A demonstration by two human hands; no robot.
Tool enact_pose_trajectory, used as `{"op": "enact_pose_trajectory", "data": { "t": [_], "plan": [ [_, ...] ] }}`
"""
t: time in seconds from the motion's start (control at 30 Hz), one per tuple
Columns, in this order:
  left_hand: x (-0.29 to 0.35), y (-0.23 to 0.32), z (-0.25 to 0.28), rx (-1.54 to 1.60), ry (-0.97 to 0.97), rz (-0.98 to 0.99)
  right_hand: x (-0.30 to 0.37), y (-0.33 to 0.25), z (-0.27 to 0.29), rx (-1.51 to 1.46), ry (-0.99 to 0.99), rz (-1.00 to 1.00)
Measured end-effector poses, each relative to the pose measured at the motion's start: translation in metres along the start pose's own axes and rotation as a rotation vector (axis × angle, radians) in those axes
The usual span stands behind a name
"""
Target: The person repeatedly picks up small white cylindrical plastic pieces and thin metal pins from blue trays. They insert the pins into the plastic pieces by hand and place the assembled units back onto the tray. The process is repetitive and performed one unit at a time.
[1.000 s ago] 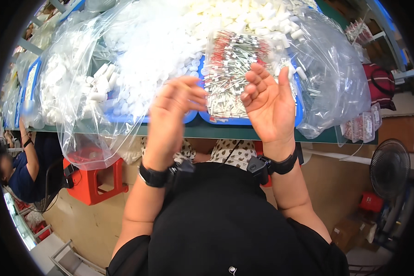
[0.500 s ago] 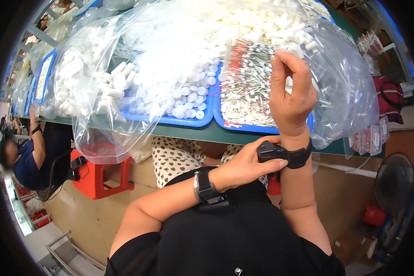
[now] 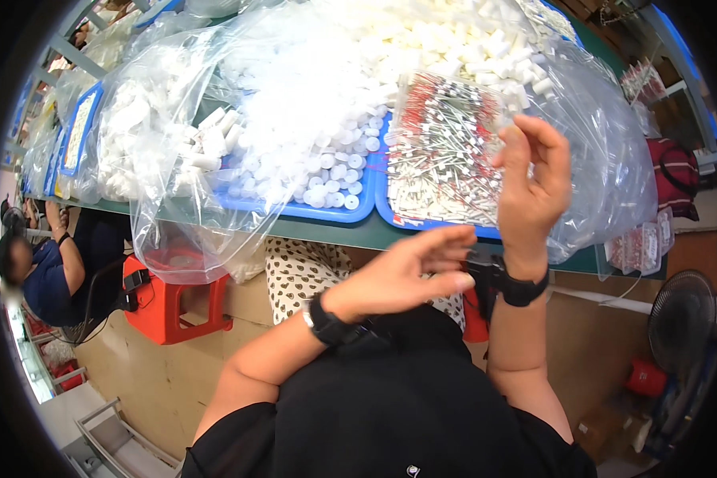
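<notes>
My left hand [image 3: 410, 275] is open, its fingers stretched toward my right wrist and blurred a little. They lie beside a small black device [image 3: 484, 271] on the black strap there, apart from it as far as I can see. Above the right edge of a blue tray [image 3: 446, 229], my right hand [image 3: 538, 187] is raised with its fingers loosely curled and apart; no object shows in them. White parts with thin red-and-silver leads [image 3: 446, 143] fill that tray. Another black wrist strap [image 3: 327, 319] circles my left wrist.
Left of the tray, a second blue tray [image 3: 358, 211] holds translucent white round pieces [image 3: 327, 179]. Clear plastic bags [image 3: 597, 159] flank the piles on the green table [image 3: 406, 239]. Below stands a red stool [image 3: 175, 307]. A co-worker [image 3: 48, 263] sits far left; a fan [image 3: 681, 311] stands right.
My left hand has let go of the device on my right wrist, moved slightly left and spread its fingers. My right hand has shifted right and a little down.
</notes>
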State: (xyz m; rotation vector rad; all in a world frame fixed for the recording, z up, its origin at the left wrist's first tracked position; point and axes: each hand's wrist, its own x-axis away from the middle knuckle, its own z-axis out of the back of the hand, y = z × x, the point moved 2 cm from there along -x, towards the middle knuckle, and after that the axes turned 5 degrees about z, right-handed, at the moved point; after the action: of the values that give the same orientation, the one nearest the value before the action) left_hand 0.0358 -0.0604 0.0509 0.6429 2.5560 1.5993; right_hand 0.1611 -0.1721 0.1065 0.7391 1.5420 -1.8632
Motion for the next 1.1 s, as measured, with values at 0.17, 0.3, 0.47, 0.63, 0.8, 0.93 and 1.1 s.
{"op": "enact_pose_trajectory", "data": {
  "t": [0.17,0.3,0.47,0.63,0.8,0.93,1.1],
  "plan": [
    [0.034,0.034,0.076,-0.603,0.642,-0.107,0.013,0.016,0.028,0.040,-0.346,-0.453],
    [0.038,0.028,0.091,-1.411,0.885,-0.271,0.025,0.017,0.012,0.255,-0.685,-0.206],
    [0.036,0.022,0.099,-1.472,0.887,-0.302,0.043,0.022,-0.018,0.434,-0.848,0.047],
    [0.046,0.030,0.103,-1.376,0.807,-0.238,0.046,0.021,-0.038,0.647,-0.854,0.214],
    [0.045,0.027,0.108,-1.356,0.814,-0.295,0.047,0.030,-0.043,0.698,-0.869,0.257],
    [0.040,0.025,0.113,-1.187,0.905,-0.356,0.045,0.034,-0.036,0.595,-0.805,0.202],
    [0.028,0.026,0.103,-0.856,0.966,-0.294,0.036,0.031,-0.032,0.467,-0.599,0.179]
  ]
}}
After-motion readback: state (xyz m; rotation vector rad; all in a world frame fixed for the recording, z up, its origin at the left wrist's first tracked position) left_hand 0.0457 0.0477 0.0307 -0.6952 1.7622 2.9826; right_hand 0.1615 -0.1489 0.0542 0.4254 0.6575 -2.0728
